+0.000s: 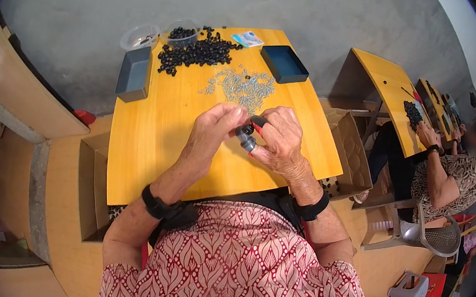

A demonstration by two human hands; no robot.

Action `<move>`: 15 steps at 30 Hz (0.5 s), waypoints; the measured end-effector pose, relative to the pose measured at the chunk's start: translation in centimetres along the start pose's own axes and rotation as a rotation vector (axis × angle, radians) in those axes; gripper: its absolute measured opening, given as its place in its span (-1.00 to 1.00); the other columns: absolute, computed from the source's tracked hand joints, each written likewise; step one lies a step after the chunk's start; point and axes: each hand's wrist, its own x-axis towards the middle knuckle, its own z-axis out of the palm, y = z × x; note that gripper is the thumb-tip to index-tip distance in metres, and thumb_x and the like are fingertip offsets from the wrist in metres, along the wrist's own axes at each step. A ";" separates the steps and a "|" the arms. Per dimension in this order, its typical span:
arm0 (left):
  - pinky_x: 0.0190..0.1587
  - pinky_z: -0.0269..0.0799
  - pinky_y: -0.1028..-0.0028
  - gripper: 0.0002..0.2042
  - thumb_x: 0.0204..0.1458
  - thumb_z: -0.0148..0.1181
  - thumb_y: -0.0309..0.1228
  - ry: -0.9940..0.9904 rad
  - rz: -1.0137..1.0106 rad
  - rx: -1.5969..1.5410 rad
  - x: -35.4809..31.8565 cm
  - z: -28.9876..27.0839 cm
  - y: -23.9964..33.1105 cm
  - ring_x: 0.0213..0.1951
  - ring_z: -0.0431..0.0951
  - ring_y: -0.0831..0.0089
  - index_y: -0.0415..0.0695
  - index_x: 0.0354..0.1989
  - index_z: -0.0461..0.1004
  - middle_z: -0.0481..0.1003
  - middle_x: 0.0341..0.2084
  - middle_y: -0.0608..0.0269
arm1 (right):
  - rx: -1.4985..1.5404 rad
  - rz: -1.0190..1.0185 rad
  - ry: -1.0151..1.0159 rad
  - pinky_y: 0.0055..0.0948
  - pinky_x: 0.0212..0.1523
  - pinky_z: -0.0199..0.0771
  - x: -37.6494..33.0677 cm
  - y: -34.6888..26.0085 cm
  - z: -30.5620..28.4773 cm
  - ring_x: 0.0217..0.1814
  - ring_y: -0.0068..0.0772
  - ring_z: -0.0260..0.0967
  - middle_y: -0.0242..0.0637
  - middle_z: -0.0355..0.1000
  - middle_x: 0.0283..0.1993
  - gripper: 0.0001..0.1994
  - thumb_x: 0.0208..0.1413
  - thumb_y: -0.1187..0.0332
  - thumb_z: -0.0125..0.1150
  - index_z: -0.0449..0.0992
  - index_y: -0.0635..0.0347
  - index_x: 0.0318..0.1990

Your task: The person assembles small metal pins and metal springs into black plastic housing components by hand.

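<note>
**Holding a small part between both hands above the table**

Pinching from both sides, your hands meet over the near middle of the yellow table (150, 138). Your left hand (212, 129) closes its fingertips on the upper, dark end of a small grey-and-black cylindrical part (246, 136); your right hand (278, 138) wraps the lower, grey end, so both grips are narrow and closed on the same piece. The part's long axis runs slantwise, from upper left down to lower right, with the dark end toward your left fingers. It sits slightly nearer the right palm, which carries most of it; the left only nips the tip. At this size it is hard to tell whether it is one piece or two being joined, possibly the latter.

Beyond your hands, well apart from them, lies a loose spread of small silvery parts (239, 86), and farther off a heap of black beads or caps (199, 53). A grey tray (134, 73) stands at the far left edge, a dark blue tray (284, 63) at the far right, and two clear tubs (160, 35) sit at the back.

An open cardboard box (353, 156) stands just right of the table. Farther right another person (454, 175) works at a similar yellow table, against a bare grey wall.
</note>
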 end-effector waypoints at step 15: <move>0.11 0.30 0.46 -0.40 0.27 -0.16 0.05 -0.183 -0.072 -0.417 -0.2 2.4 0.6 0.00 0.42 0.48 -0.35 0.11 0.29 0.43 -0.06 0.15 | 0.200 -0.028 -0.024 -0.16 -0.21 0.38 -0.3 -2.0 1.6 -0.31 -0.10 0.36 -0.22 0.35 -0.41 -0.77 -0.33 0.43 0.35 0.38 0.19 -0.51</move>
